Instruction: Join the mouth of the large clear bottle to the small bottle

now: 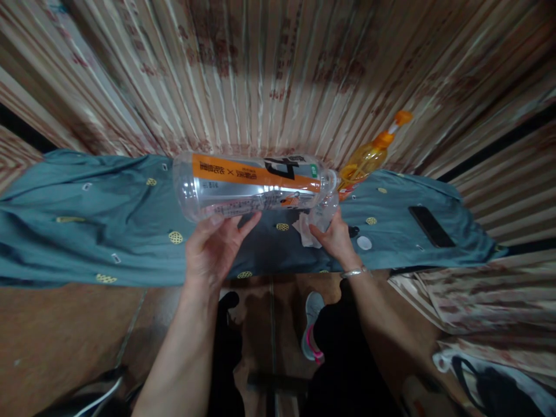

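A large clear bottle (256,180) with an orange and silver label lies sideways above the cloth-covered table, its neck pointing right. My left hand (212,246) supports it from below near its base, thumb and fingers spread along the underside. My right hand (334,237) is closed around a small clear container (324,213) at the bottle's mouth. Whether the mouth touches the container is hard to tell. Crumpled whitish tissue (307,231) lies beside my right hand. Behind the bottle's neck stands an orange pump bottle (364,162).
A blue-green cloth (130,231) with yellow prints covers the narrow table. On its right side lies a dark phone (431,226). A white round cap (364,242) and a small black object (354,231) are near my right wrist. Pleated curtain rises behind.
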### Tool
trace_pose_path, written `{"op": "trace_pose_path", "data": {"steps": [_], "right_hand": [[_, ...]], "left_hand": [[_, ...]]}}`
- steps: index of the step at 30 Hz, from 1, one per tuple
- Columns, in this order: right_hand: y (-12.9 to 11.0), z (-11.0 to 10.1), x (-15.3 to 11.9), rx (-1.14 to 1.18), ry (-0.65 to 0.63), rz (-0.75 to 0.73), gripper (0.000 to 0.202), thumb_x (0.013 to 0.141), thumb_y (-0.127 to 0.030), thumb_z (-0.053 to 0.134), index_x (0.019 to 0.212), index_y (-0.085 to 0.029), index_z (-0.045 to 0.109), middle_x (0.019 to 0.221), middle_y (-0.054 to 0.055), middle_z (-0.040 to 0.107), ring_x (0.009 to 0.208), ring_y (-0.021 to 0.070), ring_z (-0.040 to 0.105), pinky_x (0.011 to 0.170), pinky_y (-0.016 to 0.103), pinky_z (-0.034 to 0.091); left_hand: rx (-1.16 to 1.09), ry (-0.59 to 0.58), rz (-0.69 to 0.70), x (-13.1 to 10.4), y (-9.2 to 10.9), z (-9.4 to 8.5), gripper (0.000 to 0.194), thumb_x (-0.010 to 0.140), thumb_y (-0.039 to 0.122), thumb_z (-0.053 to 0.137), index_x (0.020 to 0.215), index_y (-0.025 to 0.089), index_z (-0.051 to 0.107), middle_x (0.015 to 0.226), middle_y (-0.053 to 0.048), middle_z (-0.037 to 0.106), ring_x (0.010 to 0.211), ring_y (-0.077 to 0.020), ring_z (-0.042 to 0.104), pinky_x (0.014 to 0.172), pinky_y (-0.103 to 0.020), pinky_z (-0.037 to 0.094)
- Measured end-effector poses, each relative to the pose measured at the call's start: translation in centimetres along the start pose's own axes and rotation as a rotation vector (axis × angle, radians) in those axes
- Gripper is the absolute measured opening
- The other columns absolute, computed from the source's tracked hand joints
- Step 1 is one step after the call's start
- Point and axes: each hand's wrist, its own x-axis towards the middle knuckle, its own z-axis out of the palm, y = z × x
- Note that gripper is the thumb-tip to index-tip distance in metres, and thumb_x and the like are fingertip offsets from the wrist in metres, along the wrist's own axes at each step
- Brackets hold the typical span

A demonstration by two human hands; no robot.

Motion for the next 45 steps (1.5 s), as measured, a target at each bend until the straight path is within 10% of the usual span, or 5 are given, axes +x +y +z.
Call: {"op": "trace_pose_path", "data": {"steps": [45], "right_hand": [[0.5,-0.1,0.1,-0.054,-0.001,-0.093,0.079,0.077,-0.043,0.072,0.148,-0.017,0.048,0.129,0.019,0.078,0.11,0.0397,0.079,0.094,0.056,0.064]], "left_hand": [[-0.106,0.019,-0.018,-0.1,0.1,0.2,0.036,0.054,0.021,0.101,0.07,0.025,0.069,0.082,0.003,0.079,0.1,-0.0256,0.078,0.092,-0.047,0.069]]}}
